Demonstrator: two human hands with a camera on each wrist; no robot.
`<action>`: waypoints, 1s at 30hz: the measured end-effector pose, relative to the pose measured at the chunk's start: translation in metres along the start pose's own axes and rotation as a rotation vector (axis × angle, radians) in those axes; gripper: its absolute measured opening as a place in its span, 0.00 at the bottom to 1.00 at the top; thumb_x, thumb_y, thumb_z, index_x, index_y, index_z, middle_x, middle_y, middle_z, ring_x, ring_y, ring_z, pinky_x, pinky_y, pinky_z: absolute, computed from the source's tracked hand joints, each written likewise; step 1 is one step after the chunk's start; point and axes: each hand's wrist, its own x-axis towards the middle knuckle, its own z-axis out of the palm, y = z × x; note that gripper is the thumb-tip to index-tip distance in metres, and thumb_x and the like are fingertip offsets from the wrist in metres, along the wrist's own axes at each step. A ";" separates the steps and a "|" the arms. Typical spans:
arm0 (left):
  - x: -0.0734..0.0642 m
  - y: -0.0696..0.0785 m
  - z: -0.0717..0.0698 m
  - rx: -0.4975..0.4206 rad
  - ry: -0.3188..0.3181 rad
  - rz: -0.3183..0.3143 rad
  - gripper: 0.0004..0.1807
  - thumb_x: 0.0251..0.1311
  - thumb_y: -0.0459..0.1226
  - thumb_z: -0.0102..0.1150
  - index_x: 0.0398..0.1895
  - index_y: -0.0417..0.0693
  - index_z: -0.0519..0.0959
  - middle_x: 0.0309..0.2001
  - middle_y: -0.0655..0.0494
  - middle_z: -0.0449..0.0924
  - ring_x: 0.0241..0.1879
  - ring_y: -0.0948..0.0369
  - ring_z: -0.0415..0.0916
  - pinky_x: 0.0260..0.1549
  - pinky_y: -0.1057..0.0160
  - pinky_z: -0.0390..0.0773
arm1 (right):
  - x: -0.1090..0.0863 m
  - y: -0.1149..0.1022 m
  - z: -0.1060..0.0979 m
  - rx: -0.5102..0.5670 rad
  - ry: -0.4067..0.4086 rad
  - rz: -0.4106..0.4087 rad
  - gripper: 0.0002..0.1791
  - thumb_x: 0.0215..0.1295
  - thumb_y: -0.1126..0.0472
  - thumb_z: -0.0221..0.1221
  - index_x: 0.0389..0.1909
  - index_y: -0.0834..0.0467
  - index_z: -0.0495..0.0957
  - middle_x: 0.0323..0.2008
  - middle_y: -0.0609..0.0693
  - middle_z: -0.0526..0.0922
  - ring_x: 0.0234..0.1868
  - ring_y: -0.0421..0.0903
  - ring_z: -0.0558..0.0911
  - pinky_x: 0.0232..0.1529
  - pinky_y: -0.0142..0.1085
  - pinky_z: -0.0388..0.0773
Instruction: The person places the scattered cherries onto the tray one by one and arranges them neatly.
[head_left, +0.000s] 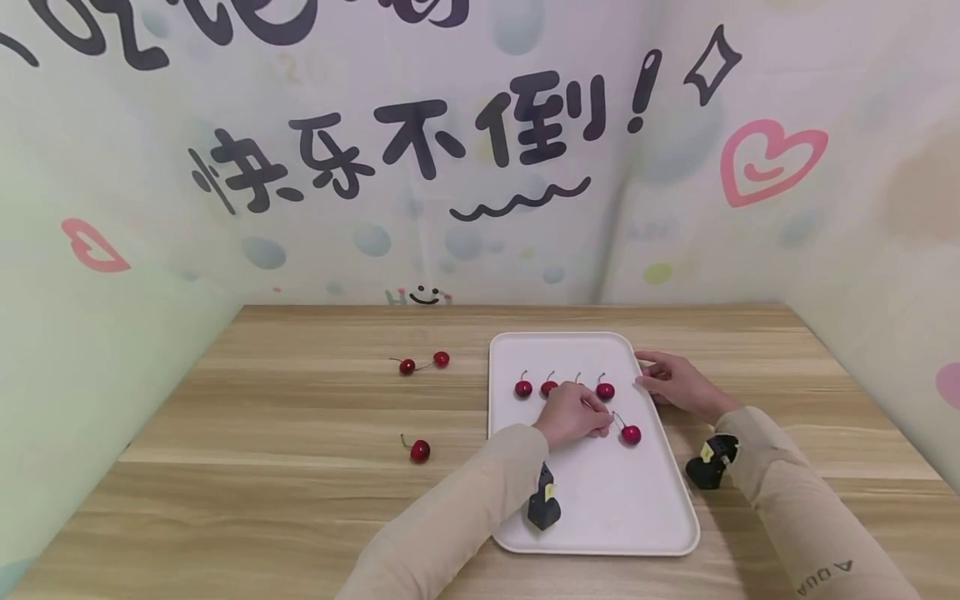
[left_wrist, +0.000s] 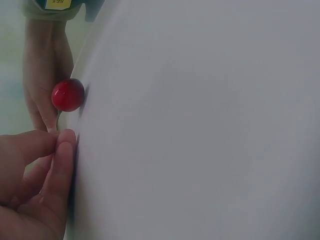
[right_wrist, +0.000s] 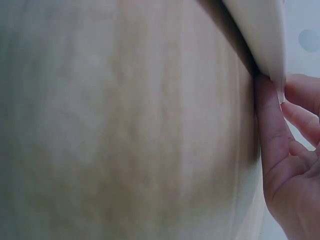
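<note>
My left hand (head_left: 573,414) is over the white tray (head_left: 600,508), its thumb and fingertips pinching the thin stem of a red cherry (head_left: 631,435). In the left wrist view the same cherry (left_wrist: 68,95) sticks out past the fingertips, close over the tray. Several other cherries (head_left: 605,391) stand in a row across the upper part of the tray, stems pointing up; the left hand partly hides some of them. At the tray's right side, my right hand (head_left: 682,385) grips the rim. The right wrist view shows the thumb (right_wrist: 272,125) on one side of that rim and fingers on the other.
On the wooden table (head_left: 285,500) left of the tray lie two cherries (head_left: 442,359) close together toward the back and one cherry (head_left: 420,451) nearer the front. A printed cloth backdrop (head_left: 375,242) stands behind the table and along both sides.
</note>
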 end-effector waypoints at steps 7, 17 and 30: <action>0.000 0.001 0.001 -0.002 0.007 -0.030 0.05 0.50 0.33 0.62 0.20 0.43 0.79 0.14 0.57 0.76 0.16 0.66 0.74 0.22 0.75 0.71 | -0.001 0.000 -0.001 0.007 0.000 -0.009 0.29 0.62 0.67 0.51 0.62 0.71 0.53 0.41 0.65 0.70 0.38 0.48 0.75 0.39 0.38 0.76; -0.001 0.005 0.000 0.045 -0.001 -0.033 0.06 0.50 0.35 0.62 0.20 0.43 0.78 0.13 0.56 0.75 0.15 0.65 0.73 0.21 0.75 0.70 | -0.001 -0.001 -0.001 0.006 -0.007 -0.002 0.30 0.63 0.66 0.51 0.62 0.71 0.53 0.42 0.65 0.70 0.38 0.48 0.75 0.39 0.39 0.76; -0.001 0.006 -0.001 0.061 -0.029 -0.039 0.06 0.51 0.36 0.61 0.21 0.44 0.78 0.14 0.56 0.75 0.16 0.65 0.72 0.21 0.75 0.71 | -0.001 0.000 -0.002 -0.006 -0.009 0.007 0.30 0.63 0.65 0.51 0.62 0.70 0.52 0.42 0.65 0.70 0.38 0.48 0.75 0.40 0.39 0.76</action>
